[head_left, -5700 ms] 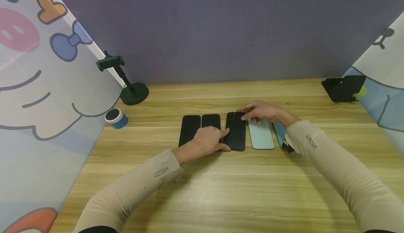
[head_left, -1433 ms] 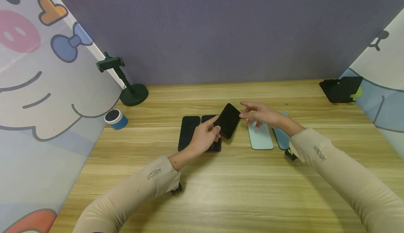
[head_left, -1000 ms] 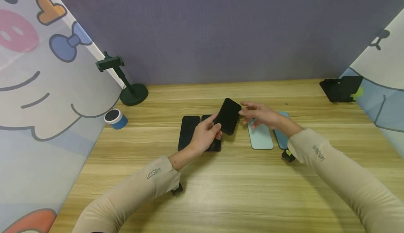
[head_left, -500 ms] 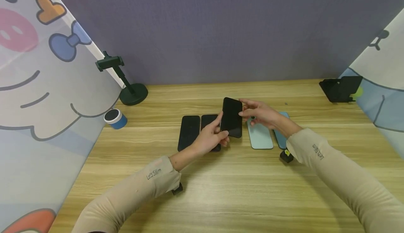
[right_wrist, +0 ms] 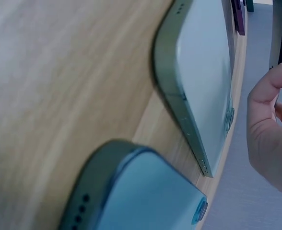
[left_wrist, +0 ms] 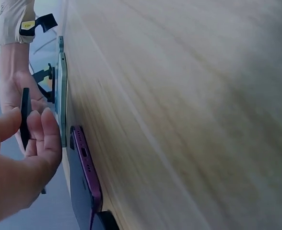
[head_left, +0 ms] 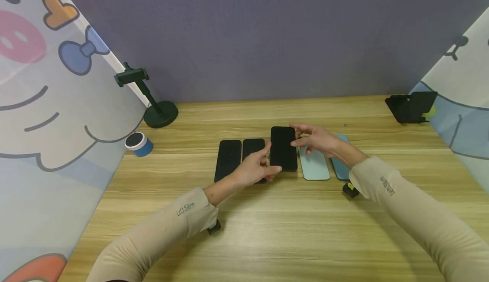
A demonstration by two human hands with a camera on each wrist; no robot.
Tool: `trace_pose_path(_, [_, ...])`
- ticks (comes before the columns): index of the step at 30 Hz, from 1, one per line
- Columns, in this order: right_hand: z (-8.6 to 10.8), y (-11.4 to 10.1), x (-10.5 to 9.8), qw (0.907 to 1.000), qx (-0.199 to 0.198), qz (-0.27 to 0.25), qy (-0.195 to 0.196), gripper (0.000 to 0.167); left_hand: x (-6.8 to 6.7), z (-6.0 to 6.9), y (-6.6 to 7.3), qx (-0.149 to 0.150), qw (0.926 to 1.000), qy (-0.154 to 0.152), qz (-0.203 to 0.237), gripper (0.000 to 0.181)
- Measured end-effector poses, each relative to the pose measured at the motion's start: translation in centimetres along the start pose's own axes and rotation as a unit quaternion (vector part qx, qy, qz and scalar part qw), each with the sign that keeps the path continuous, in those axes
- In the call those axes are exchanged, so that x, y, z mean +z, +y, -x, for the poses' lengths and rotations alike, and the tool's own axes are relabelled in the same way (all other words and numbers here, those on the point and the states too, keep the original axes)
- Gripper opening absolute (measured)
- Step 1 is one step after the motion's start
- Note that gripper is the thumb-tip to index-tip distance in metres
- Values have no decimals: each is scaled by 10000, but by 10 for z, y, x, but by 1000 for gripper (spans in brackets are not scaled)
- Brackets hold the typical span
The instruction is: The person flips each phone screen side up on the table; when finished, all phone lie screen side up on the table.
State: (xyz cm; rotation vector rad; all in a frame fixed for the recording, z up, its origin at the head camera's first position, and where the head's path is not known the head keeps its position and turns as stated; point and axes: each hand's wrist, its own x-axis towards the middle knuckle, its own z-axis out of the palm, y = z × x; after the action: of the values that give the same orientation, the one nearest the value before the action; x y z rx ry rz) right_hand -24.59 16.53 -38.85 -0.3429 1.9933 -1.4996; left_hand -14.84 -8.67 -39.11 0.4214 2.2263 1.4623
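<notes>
Both hands hold a black phone (head_left: 283,149) above the table, its dark face toward the head camera. The left hand (head_left: 255,168) grips its lower left part, thumb on the near corner; the left wrist view shows the phone (left_wrist: 25,117) edge-on between thumb and fingers. The right hand (head_left: 315,140) pinches its upper right edge. Two dark phones (head_left: 228,159) (head_left: 253,147) lie side by side on the left, the second partly under the left hand. A pale green phone (head_left: 315,166) and a blue phone (head_left: 340,168) lie on the right, partly covered by the right hand and arm.
A dark green stand (head_left: 161,113) is at the back left, with a blue and white jar (head_left: 139,144) in front of it. A black folded stand (head_left: 412,107) sits at the back right. Behind the wooden table (head_left: 267,239) rises a grey partition (head_left: 267,40).
The black phone has been lifted from the row and now shows its other face. Over the last second it has turned upright and come slightly nearer; the right hand has closed on its edge.
</notes>
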Motion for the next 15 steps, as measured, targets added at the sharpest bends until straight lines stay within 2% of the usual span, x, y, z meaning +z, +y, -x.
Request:
trace_pose_path(5, [1, 3, 0, 9994, 62, 345, -11, 80, 0, -2, 3, -152, 9976, 15, -680, 96])
trace_pose_path(10, [0, 5, 1, 9990, 124, 414, -63, 79, 3, -5, 5, -333, 9911, 29, -1290, 101])
trace_pose_path(15, [-2, 6, 3, 9985, 222, 465, -156, 79, 6, -8, 8, -581, 9849, -81, -1627, 105])
